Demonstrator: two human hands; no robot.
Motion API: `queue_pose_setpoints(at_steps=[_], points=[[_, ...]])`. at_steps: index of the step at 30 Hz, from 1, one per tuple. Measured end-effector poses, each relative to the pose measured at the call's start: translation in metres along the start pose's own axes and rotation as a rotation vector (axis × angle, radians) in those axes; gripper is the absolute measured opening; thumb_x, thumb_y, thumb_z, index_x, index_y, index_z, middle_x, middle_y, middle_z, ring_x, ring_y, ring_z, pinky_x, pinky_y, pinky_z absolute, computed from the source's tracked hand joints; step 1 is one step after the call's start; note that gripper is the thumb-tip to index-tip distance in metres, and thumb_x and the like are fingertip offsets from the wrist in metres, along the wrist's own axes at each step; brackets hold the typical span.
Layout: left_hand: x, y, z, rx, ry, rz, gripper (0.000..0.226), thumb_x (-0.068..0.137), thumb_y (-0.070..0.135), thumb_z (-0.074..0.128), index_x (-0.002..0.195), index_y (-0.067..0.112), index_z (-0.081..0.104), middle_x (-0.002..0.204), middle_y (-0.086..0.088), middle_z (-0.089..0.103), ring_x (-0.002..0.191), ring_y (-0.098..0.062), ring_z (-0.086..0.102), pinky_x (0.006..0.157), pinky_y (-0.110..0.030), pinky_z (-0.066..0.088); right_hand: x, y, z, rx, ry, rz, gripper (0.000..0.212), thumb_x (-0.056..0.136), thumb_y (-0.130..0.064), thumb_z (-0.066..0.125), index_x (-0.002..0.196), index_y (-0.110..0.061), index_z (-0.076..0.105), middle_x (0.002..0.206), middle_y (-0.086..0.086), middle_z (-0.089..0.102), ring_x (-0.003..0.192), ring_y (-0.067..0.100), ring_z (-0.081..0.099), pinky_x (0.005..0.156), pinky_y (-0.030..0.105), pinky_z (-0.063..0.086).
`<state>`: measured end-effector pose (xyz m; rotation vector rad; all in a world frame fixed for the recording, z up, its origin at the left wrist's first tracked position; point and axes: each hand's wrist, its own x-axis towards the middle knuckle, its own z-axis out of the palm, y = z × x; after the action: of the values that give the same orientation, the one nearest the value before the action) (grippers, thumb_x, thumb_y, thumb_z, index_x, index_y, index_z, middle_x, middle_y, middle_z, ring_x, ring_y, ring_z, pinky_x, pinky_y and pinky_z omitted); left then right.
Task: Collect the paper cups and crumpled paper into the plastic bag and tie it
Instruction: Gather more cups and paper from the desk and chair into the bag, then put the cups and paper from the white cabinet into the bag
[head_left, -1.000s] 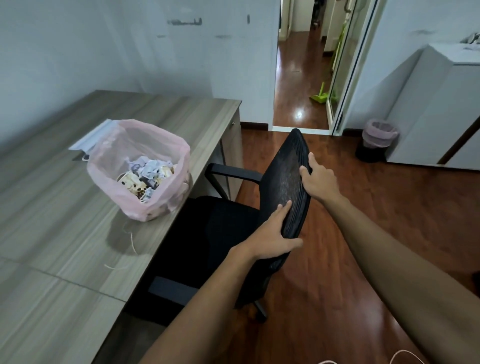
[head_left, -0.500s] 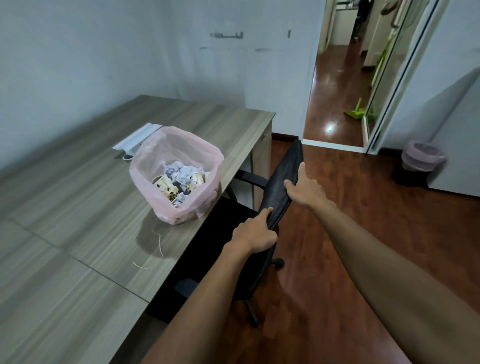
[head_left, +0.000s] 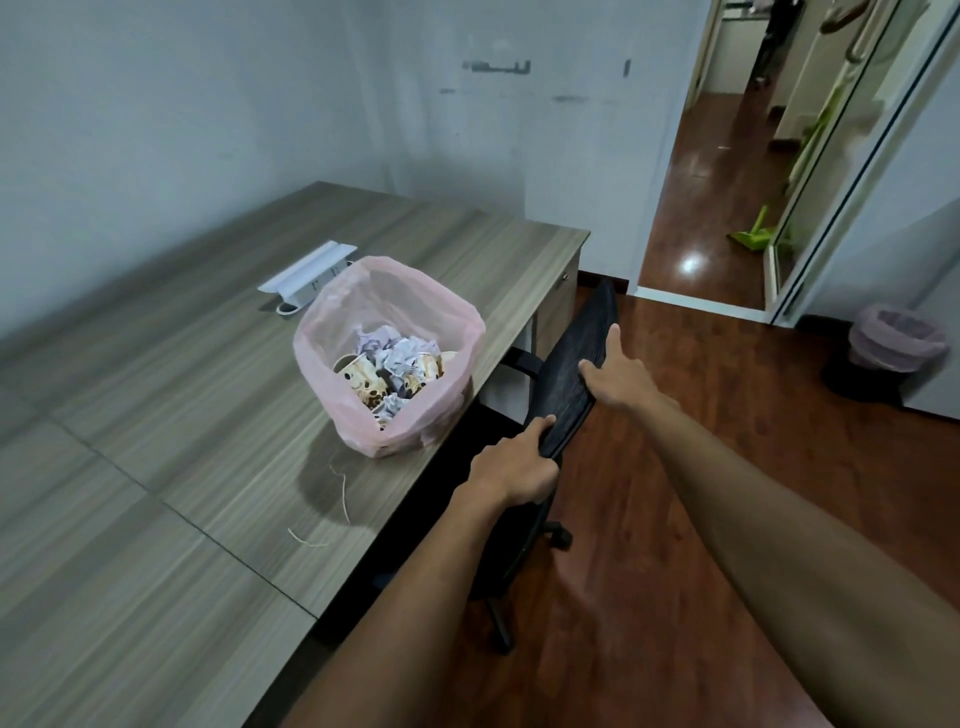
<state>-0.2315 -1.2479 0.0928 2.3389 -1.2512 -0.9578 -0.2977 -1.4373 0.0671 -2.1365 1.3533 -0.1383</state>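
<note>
Collection appears complete; tying is not begun. Left hand (head_left: 511, 475) and right hand (head_left: 621, 382) each grip the office chair backrest (head_left: 571, 379), at 3 o'clock of the pink plastic bag (head_left: 387, 358). The bag stands open-mouthed near the desk (head_left: 208, 415) edge, holding paper cups (head_left: 363, 382) and crumpled paper (head_left: 397, 356). Next: release the chair, gather the bag's rim.

Grey wall (head_left: 208, 130), wood floor (head_left: 675, 519), desk (head_left: 156, 415), doorway (head_left: 717, 208).
</note>
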Motion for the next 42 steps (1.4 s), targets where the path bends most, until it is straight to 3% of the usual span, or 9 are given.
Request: queue_pose_setpoints(at_steps=[4, 8, 11, 15, 21, 25, 29, 34, 42], points=[[0.004, -0.006, 0.0, -0.003, -0.034, 0.014, 0.09, 0.069, 0.019, 0.057, 0.146, 0.049, 0.021, 0.087, -0.002, 0.065, 0.089, -0.03, 0.059, 0.079, -0.035, 0.049, -0.001, -0.003, 0.001, -0.01, 0.0, 0.008, 0.08, 0.098, -0.046, 0.038, 0.154, -0.024, -0.015, 0.148, 0.022, 0.041, 0.127, 0.043, 0.046, 0.104, 0.046, 0.042], [0.012, -0.028, -0.015, 0.005, -0.145, 0.073, 0.096, 0.076, 0.05, 0.074, 0.153, 0.043, 0.016, 0.142, -0.004, 0.052, 0.126, -0.025, 0.052, 0.107, -0.035, 0.041, -0.008, -0.025, 0.004, -0.193, 0.138, 0.031, 0.076, 0.097, -0.041, 0.045, 0.155, -0.009, 0.01, 0.163, 0.012, 0.006, 0.146, 0.039, 0.016, 0.116, 0.051, 0.022], [0.019, -0.047, -0.05, -0.142, -0.037, 0.08, 0.101, 0.075, 0.066, 0.069, 0.155, 0.027, 0.021, 0.154, -0.002, 0.038, 0.14, -0.019, 0.039, 0.113, -0.027, 0.029, -0.006, -0.052, 0.013, -0.285, 0.271, -0.082, 0.064, 0.093, -0.044, 0.047, 0.146, -0.01, 0.036, 0.16, 0.017, 0.016, 0.147, 0.039, 0.011, 0.118, 0.052, 0.009], [0.038, -0.081, -0.12, -0.19, 0.313, 0.063, 0.088, 0.08, 0.054, 0.072, 0.149, 0.015, 0.034, 0.147, -0.006, 0.048, 0.13, -0.023, 0.051, 0.102, -0.029, 0.042, 0.006, -0.105, 0.042, -0.081, 0.122, -0.142, 0.064, 0.089, -0.053, 0.047, 0.134, -0.008, 0.048, 0.138, 0.019, 0.051, 0.129, 0.039, 0.044, 0.107, 0.044, 0.039], [0.069, -0.14, -0.2, 0.044, 0.808, -0.119, 0.078, 0.075, 0.05, 0.077, 0.137, 0.012, 0.05, 0.14, -0.011, 0.05, 0.129, -0.031, 0.045, 0.097, -0.041, 0.044, 0.025, -0.164, 0.086, 0.243, -0.092, 0.16, 0.069, 0.086, -0.053, 0.06, 0.131, -0.001, 0.052, 0.135, 0.018, 0.053, 0.113, 0.037, 0.059, 0.088, 0.047, 0.056], [0.098, -0.181, -0.224, -0.075, 0.778, -0.371, 0.079, 0.073, 0.044, 0.081, 0.131, 0.005, 0.045, 0.133, -0.017, 0.053, 0.121, -0.036, 0.051, 0.092, -0.046, 0.047, 0.04, -0.173, 0.103, 0.334, -0.063, 0.302, 0.034, 0.086, -0.025, 0.061, 0.108, 0.001, 0.061, 0.105, 0.017, 0.063, 0.073, 0.03, 0.069, 0.063, 0.049, 0.061], [0.125, -0.195, -0.241, -0.081, 0.76, -0.342, 0.03, 0.086, 0.025, 0.069, 0.109, 0.008, 0.063, 0.111, -0.016, 0.068, 0.101, -0.035, 0.064, 0.082, -0.04, 0.051, 0.064, -0.177, 0.095, 0.471, 0.037, 0.328, 0.026, 0.085, -0.012, 0.055, 0.1, 0.008, 0.064, 0.077, 0.019, 0.067, 0.059, 0.029, 0.069, 0.055, 0.051, 0.06], [0.161, -0.158, -0.272, -0.243, 0.818, -0.162, 0.018, 0.088, 0.018, 0.065, 0.099, 0.004, 0.072, 0.107, -0.018, 0.071, 0.105, -0.035, 0.064, 0.09, -0.036, 0.047, 0.097, -0.181, 0.051, 0.592, 0.172, 0.28, 0.027, 0.088, -0.015, 0.055, 0.104, 0.003, 0.066, 0.104, 0.017, 0.066, 0.083, 0.035, 0.069, 0.043, 0.036, 0.057], [0.21, -0.01, -0.293, -0.376, 0.93, 0.061, 0.019, 0.089, 0.015, 0.065, 0.101, 0.002, 0.072, 0.109, -0.018, 0.072, 0.105, -0.031, 0.066, 0.092, -0.031, 0.045, 0.148, -0.141, -0.101, 0.657, 0.486, 0.113, 0.017, 0.086, -0.02, 0.056, 0.072, -0.01, 0.059, 0.08, 0.01, 0.063, 0.079, 0.028, 0.064, 0.074, 0.038, 0.055]])
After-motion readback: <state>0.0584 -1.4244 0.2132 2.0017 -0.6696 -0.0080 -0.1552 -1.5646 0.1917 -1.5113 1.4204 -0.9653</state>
